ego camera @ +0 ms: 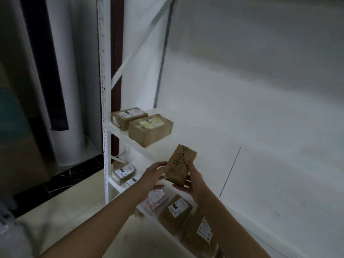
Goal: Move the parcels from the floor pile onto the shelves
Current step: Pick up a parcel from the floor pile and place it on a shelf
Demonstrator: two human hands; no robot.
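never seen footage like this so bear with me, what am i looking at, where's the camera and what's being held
There is no machine here. This is one picture from a camera worn on a person's head, looking forward and down at their own bare hands. The right hand grips a brown parcel with 4-2-5 handwritten on it, thumb on top. The left hand touches the parcel's left edge. In front stands a white shelf rack. Two brown boxes sit side by side on its upper level, and several labelled parcels lie one level down.
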